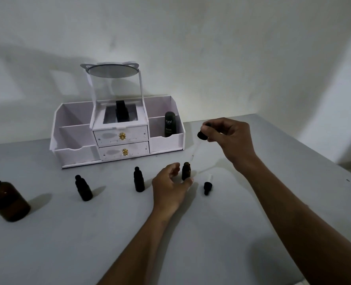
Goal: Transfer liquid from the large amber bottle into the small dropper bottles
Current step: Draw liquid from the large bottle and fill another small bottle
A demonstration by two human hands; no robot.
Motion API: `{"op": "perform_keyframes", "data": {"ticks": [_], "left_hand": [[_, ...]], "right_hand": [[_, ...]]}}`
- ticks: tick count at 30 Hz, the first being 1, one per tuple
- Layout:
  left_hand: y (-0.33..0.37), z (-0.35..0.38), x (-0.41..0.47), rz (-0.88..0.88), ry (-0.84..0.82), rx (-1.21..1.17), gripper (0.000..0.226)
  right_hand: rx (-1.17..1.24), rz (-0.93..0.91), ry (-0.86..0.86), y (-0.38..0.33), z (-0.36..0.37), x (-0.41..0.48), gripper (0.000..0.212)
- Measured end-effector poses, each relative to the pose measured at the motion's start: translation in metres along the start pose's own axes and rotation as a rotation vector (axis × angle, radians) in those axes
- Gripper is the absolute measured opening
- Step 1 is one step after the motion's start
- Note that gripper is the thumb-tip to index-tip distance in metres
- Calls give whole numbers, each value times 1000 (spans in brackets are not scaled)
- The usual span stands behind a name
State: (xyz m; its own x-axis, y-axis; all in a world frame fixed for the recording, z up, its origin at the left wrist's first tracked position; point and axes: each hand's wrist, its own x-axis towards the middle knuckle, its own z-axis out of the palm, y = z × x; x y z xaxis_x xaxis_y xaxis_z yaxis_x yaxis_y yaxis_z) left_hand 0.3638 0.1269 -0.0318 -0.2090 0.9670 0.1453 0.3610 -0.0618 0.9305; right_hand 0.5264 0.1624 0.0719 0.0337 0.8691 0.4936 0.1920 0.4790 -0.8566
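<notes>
Your right hand [228,136] pinches dropper [202,135] | tip slants down-left, just above upright bottle [186,171] mouth | your left hand [168,188] grips bottle

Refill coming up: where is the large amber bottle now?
In the head view, the large amber bottle stands far left on the table, left of a capped dropper bottle.

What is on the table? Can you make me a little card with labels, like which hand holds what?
Left hand: holds the open small bottle
Right hand: pinches a dropper, glass tip pointing down toward that bottle
Capped small bottles: two, standing left of both hands
Large amber bottle: far left, untouched
Spare dropper: lying on the table, right of the open bottle
</notes>
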Motion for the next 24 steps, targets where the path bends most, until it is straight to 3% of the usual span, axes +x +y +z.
{"op": "perform_keyframes", "data": {"ticks": [8,16,24], "left_hand": [[-3,7,11,27,-4,39,60],[-2,8,12,77,-7,84,37],[-4,8,14,87,-10,113,39]], "right_hand": [[11,13,1,12,3,6,6],[-66,22,-32,22,10,4,6],[-121,25,-36,20,15,7,5]]}}
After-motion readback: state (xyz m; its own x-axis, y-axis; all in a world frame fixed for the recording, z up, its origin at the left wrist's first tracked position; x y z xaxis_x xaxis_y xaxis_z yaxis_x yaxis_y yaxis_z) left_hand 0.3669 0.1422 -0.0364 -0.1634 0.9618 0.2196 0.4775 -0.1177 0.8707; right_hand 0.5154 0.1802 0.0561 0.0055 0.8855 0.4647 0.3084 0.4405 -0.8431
